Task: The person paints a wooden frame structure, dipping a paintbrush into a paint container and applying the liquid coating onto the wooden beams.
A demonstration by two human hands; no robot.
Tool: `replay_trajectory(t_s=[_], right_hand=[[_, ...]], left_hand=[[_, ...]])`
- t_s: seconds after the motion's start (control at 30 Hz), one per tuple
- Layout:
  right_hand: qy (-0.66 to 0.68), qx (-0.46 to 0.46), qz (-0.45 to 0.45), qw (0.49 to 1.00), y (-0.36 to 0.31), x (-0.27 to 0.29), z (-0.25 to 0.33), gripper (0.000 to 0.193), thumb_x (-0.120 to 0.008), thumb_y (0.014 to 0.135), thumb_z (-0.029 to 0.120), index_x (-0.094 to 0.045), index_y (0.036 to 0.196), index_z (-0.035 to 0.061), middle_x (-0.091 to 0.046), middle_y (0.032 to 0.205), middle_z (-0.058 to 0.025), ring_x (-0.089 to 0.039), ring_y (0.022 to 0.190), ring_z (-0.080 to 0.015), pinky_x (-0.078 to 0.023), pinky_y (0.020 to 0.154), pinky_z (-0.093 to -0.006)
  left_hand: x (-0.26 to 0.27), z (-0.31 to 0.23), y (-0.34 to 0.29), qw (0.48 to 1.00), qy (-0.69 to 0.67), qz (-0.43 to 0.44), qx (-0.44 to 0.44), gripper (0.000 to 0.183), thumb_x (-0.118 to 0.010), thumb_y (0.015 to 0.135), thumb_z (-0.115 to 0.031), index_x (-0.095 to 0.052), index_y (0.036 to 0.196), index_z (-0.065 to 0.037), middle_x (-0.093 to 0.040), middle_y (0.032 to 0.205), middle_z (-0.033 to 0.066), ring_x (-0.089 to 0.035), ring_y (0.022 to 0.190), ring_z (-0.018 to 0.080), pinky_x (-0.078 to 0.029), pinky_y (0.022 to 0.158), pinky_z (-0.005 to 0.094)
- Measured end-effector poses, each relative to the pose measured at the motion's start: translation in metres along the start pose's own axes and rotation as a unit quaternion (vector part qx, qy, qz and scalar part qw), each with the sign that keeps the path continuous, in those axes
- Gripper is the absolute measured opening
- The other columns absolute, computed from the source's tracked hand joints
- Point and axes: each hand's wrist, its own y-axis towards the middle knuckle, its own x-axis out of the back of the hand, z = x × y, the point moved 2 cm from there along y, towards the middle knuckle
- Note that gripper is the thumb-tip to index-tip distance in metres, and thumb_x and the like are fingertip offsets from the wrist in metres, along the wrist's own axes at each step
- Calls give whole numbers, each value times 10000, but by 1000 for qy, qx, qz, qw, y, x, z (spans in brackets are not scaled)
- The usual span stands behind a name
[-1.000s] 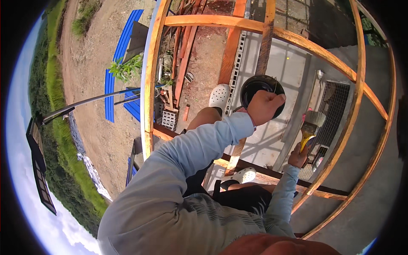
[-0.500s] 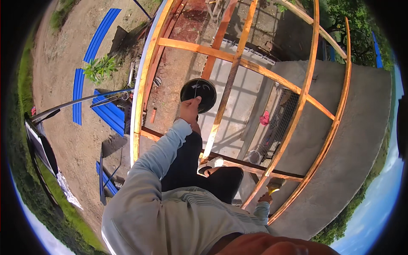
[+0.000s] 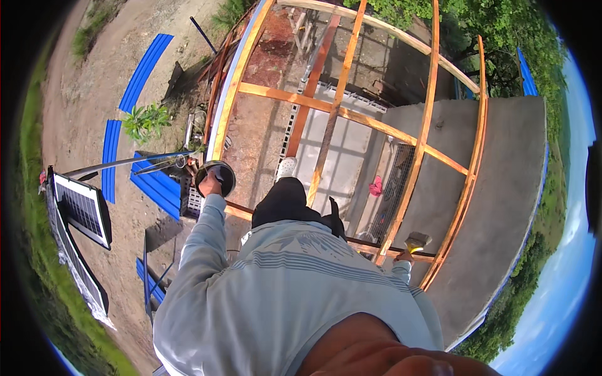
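On the left, my left hand (image 3: 212,184) is closed over a small black bucket (image 3: 227,178), held by what looks like a thin handle; its contents are too dark to make out. My right hand (image 3: 406,256), out to the right, grips a paintbrush (image 3: 416,241) with a yellow handle and a wide grey-brown bristle head. The brush is close to an orange-brown wooden beam (image 3: 404,219) of the open roof frame. One white shoe (image 3: 287,167) shows ahead of my dark trousers, near the cross beam.
Wooden rafters and a cross beam (image 3: 376,124) span a drop to a concrete floor (image 3: 335,147) far below. To the right stands a grey concrete surface (image 3: 495,188). Blue roofing sheets (image 3: 157,182) and a solar panel (image 3: 81,207) are on the left. A red cloth (image 3: 375,185) lies below.
The bucket in my left hand has moved left and lower in view. My body has risen and shifted forward, with one leg now stretched ahead. The brush has come forward too.
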Motion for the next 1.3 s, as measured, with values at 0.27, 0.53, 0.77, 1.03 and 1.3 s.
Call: replay_trajectory(t_s=[0.27, 0.53, 0.77, 1.03, 1.3], right_hand=[[254, -137, -67, 955, -137, -44, 254, 251, -518, 805, 192, -443, 584, 100, -402, 460, -23, -363, 342, -153, -263, 323, -314], [-701, 69, 167, 690, 41, -68, 203, 288, -473, 857, 358, -556, 1100, 227, -466, 1250, 91, -421, 1180, -97, -453, 855, -319], [-782, 205, 174, 563, 68, -159, 248, 481, -632, 750, 404, -527, 1154, 166, -559, 1155, 21, -554, 1042, -151, -485, 809, -322], [-328, 115, 204, 915, 52, -242, 451, 166, -528, 810, 172, -485, 672, 89, -472, 563, -61, -426, 417, -191, -327, 367, -336], [-110, 77, 189, 973, 20, -314, 692, 225, -530, 829, 233, -468, 661, 98, -419, 531, -31, -371, 365, -160, -274, 332, -314]], left_hand=[[45, 71, 11, 983, -55, -67, 164, 475, -466, 793, -389, -623, 884, 50, -627, 864, 220, -613, 782, 314, -443, 732, 372], [47, 120, -26, 915, -179, -131, 337, 328, -606, 695, -264, -596, 854, 23, -597, 746, 118, -592, 598, 235, -463, 462, 366], [61, 83, -39, 920, -218, -193, 265, 260, -626, 664, -216, -615, 829, -16, -625, 768, 115, -589, 594, 229, -488, 529, 356], [54, -43, -70, 861, -276, -248, 347, 292, -556, 756, -293, -576, 799, -5, -571, 665, 99, -518, 448, 224, -335, 340, 323], [46, -70, -115, 714, -362, -397, 449, 300, -548, 773, -271, -516, 733, 25, -483, 627, 109, -475, 445, 240, -383, 379, 380]])
